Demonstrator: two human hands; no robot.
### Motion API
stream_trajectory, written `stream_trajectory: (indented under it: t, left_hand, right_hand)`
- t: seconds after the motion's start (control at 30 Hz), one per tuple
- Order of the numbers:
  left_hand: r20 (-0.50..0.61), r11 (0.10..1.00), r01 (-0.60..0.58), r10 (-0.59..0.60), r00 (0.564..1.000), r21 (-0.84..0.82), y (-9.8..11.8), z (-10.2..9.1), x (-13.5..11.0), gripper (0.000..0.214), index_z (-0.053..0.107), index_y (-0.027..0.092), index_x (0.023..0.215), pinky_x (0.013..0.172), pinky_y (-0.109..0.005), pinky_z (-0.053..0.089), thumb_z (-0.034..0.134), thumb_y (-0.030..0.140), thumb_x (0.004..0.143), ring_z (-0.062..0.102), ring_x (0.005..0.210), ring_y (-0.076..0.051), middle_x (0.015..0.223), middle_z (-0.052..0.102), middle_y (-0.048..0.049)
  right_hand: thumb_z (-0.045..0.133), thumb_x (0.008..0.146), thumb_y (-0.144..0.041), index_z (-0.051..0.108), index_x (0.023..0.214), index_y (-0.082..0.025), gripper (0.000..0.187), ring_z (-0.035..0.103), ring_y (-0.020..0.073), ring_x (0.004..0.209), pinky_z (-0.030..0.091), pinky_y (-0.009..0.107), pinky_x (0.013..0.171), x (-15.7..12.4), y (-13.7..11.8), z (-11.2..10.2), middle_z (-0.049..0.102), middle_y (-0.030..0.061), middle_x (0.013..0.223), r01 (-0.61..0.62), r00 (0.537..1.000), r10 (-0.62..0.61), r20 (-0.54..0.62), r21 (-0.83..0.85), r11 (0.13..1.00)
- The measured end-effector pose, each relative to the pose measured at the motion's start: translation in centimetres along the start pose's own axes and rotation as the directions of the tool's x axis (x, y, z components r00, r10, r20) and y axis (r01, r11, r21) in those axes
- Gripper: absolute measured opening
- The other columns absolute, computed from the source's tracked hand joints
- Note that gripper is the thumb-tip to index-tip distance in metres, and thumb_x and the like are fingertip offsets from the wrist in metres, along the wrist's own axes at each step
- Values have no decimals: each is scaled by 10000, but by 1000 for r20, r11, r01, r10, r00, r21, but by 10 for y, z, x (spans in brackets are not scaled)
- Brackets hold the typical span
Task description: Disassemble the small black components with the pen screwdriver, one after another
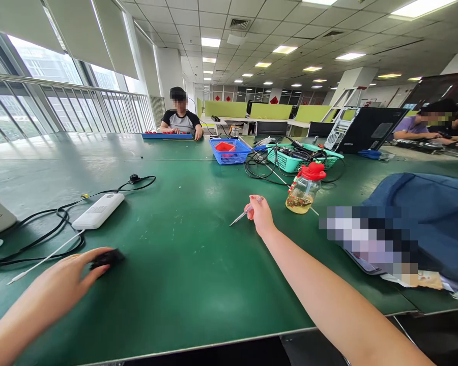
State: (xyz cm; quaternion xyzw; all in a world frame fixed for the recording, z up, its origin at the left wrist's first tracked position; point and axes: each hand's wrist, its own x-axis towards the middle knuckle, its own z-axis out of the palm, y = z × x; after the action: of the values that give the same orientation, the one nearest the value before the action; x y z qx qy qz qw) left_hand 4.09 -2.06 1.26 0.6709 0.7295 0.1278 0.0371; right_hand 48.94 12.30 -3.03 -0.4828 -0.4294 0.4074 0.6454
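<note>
The left hand grasps a small black object between thumb and fingers, at the near left of the table; the object is partly hidden and its details are hard to make out, but it looks light and stiff, probably best held by its opposite sides; right of the table's middle, the right hand pinches a slim pointed tool, its tip slanting down and left; whether the tip touches the surface cannot be told; the tool looks light, rigid and perhaps smooth enough to twist, so the thicker part behind the tip seems the place to hold, and the fine point the part to spare.

At the far left, black cables and a white box crowd the left hand's outer side and could snag; between the hands there is broad room, bounded below by the table's near edge; beyond the right hand stands a red-lidded jar, easily knocked; a blue backpack limits movement farther right.
</note>
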Motion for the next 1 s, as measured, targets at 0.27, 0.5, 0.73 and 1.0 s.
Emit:
stream_trajectory:
  t: [0.27,0.5,0.73,1.0]
  left_hand:
    - [126,864,-500,503,855,-53,181,15,45,346,603,264,1191,887,-379,497,418,339,909,626,1009,-254,1083,699,-52]
    - [83,791,-611,612,787,-44,225,65,99,285,620,225,1142,894,-418,488,468,207,900,598,1015,-284,1052,709,-63]
    - [36,832,-512,530,847,-214,212,85,110,467,476,244,1358,1009,-421,456,529,284,896,570,1138,-260,1177,662,-85]
    - [71,824,-445,497,865,-352,209,84,115,357,610,247,1204,1034,-420,449,558,332,862,544,1171,-261,1175,665,-68]
  right_hand:
    - [588,820,-526,601,964,-210,347,462,105,468,389,242,475,-21,-21,-5,542,-39,607,251,960,-202,196,-275,928]
    - [565,845,-416,578,742,-200,239,444,114,509,361,242,506,-35,-37,0,520,-22,590,496,847,-336,411,-387,777]
    - [505,824,-231,515,757,-212,70,467,104,548,382,222,560,-51,-34,16,544,-35,636,655,638,-301,709,-294,696]
    - [532,898,-344,513,702,-214,236,406,99,497,335,230,509,-51,-40,10,499,-34,583,753,567,-406,717,-250,609]
